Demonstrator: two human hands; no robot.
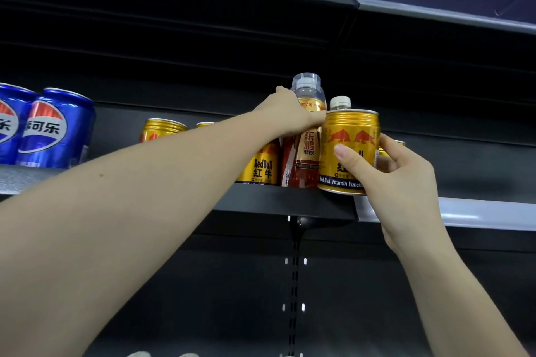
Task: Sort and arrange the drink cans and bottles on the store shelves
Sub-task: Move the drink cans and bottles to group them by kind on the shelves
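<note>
On a high black shelf point(284, 200) my left hand point(290, 114) grips the shoulder of an orange drink bottle point(307, 153) with a clear cap cover. My right hand point(385, 171) holds a gold Red Bull can point(349, 139) at the shelf's front edge, just right of the bottle, thumb across its label. Another gold Red Bull can point(261, 165) stands left of the bottle, partly behind my left forearm. A white-capped bottle point(340, 102) shows only its top behind the held can.
Two blue Pepsi cans point(55, 127) stand at the far left of the shelf. More gold cans point(162, 129) sit behind my left arm, and one point(390, 148) peeks out behind my right hand. A grey shelf rail point(464, 213) runs right. Another shelf hangs overhead.
</note>
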